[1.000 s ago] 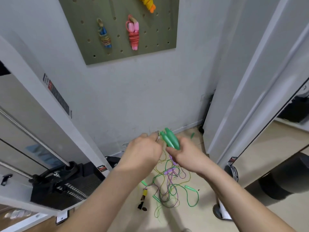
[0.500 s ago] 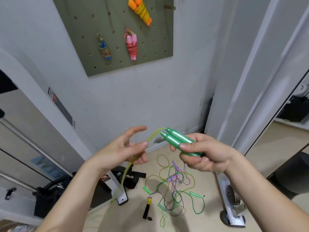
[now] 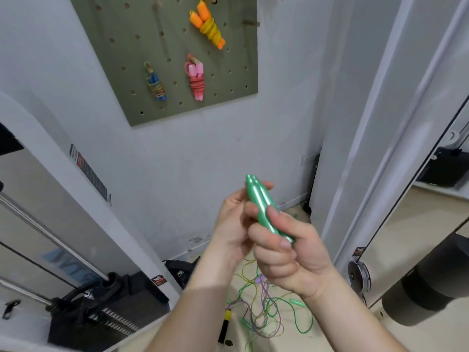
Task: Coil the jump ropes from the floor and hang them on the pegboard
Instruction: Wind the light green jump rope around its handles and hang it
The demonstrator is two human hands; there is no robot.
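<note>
My right hand grips two shiny green jump-rope handles side by side, tips pointing up. My left hand is right behind them, fingers curled against the handles; what it holds is hidden. The rope of these handles is hidden behind my hands. On the floor below lies a tangle of green, purple and yellow ropes with a black-and-yellow handle. The olive pegboard on the wall carries three coiled ropes: orange, pink and blue.
A white machine frame slants across the left, with a black weight stack at its foot. Another white frame rises on the right above a pulley and a black cylinder. A bare peg sticks out at the pegboard's upper right.
My left hand has closed in from the left onto the handles. My right hand has tipped the handles from pointing left to pointing up. The camera has tilted up toward the pegboard.
</note>
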